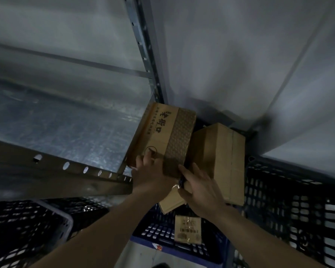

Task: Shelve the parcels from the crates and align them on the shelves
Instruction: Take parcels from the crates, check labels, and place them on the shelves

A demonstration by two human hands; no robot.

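A printed cardboard parcel [162, 136] with dark characters and a patterned band is held above the blue crate [182, 246], right beside the metal shelf [66, 128]. My left hand [151, 173] grips its near left corner. My right hand [199, 186] holds its near right edge, fingers closed around it. A plain taped carton [222, 161] stands in the crate to the right. A flat parcel [172, 202] lies under my hands, and a small labelled parcel [188, 229] rests on the crate floor.
The shelf's perforated front rail [70, 171] runs across the left, its upright post [143, 45] rising behind. A black crate [27, 229] sits lower left, another dark crate [298, 209] on the right. Grey walls meet in a corner behind.
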